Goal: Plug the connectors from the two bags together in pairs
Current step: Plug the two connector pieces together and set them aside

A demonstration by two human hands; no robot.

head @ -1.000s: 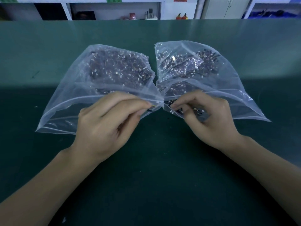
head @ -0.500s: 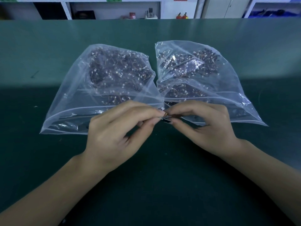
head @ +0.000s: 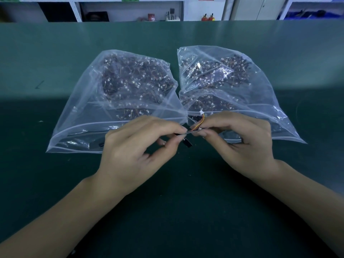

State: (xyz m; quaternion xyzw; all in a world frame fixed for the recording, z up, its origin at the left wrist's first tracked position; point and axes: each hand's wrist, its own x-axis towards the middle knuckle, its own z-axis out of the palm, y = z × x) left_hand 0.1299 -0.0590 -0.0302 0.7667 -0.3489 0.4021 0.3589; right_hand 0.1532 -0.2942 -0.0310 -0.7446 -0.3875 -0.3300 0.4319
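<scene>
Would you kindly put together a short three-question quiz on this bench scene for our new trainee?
1. True or false: both clear bags lie on the green table.
2. Which hand holds the lead with the white plug? A left, B right.
3. Fill in: both hands meet ___ the two bags' openings.

Key: 1 true. 2 B, the right hand; the left hand pinches a dark connector. 3 between.

Both hands meet before two clear bags of connectors on a green table (head: 55, 183): the left hand (head: 137, 151) and right hand (head: 240, 144) pinch a small wired connector (head: 200, 123) between their fingertips.
</scene>
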